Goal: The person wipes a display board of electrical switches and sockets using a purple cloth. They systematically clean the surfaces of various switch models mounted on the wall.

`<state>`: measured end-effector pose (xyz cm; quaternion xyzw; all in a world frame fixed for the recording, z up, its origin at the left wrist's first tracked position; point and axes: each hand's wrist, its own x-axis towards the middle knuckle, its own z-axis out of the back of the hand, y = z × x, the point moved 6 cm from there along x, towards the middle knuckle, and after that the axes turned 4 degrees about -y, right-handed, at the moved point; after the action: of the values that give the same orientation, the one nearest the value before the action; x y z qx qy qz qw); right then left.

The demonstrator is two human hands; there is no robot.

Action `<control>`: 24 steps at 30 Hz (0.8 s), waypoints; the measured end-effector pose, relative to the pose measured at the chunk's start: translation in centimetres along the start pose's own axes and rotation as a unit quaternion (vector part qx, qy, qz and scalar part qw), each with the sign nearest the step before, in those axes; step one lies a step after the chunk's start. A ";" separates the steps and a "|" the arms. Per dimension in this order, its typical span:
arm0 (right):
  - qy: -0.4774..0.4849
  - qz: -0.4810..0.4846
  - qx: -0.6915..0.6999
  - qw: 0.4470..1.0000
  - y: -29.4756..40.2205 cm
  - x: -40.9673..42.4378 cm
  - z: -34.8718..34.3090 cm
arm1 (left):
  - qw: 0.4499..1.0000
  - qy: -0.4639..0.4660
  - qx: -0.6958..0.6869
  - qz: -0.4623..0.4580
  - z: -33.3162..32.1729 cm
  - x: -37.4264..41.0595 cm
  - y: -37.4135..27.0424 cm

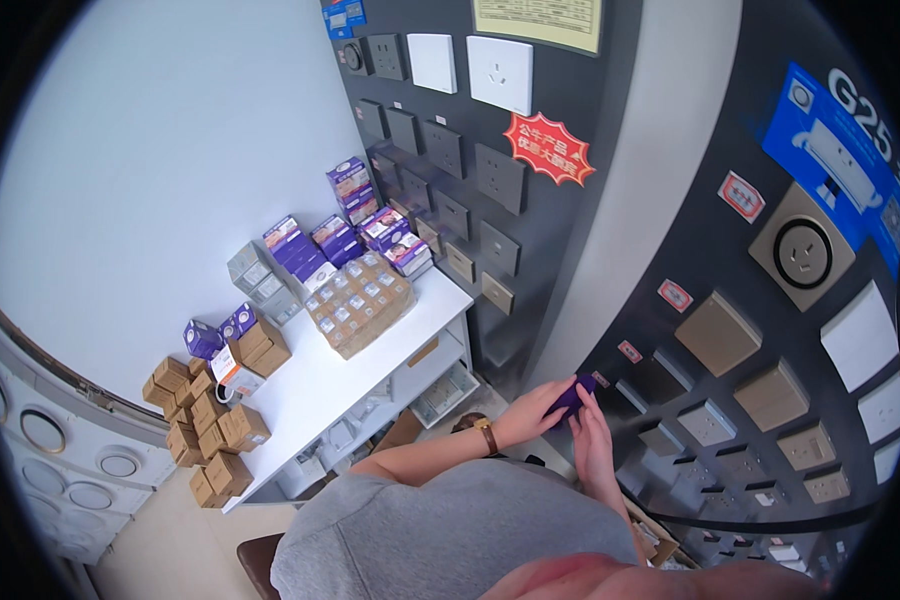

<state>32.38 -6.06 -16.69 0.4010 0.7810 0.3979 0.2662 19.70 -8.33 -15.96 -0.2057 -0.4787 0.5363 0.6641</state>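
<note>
A small dark purple object, perhaps a cloth or a box, is between my two hands in front of the dark display wall. My left hand, with a watch on its wrist, curls its fingers over the near side of the object. From the right, my right hand presses its fingertips against it. Fingers cover much of the object, so its exact kind cannot be told. Just beyond my hands, several wall switches and sockets are mounted on the panel.
On my left stands a white table with shelves below. It bears a carton of labelled packs, purple boxes, grey boxes and small brown cartons. A brown stool seat stands behind. Another socket panel rises ahead.
</note>
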 end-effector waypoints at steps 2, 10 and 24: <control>0.015 0.005 -0.009 1.000 -0.1 0.8 -0.6 | 1.000 -0.003 -0.020 0.020 1.6 0.5 0.4; 0.062 0.041 -0.063 0.995 1.5 5.7 -5.2 | 0.988 -0.133 -0.063 0.047 10.0 5.1 1.6; 0.094 0.460 -0.555 0.687 12.1 11.3 -21.5 | 0.899 -0.404 0.046 -0.164 28.0 16.9 -0.1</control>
<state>15.48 -0.96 3.98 0.4493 0.1561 0.8670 0.1487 -4.85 0.31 3.93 0.1408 -0.7076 0.4781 0.5009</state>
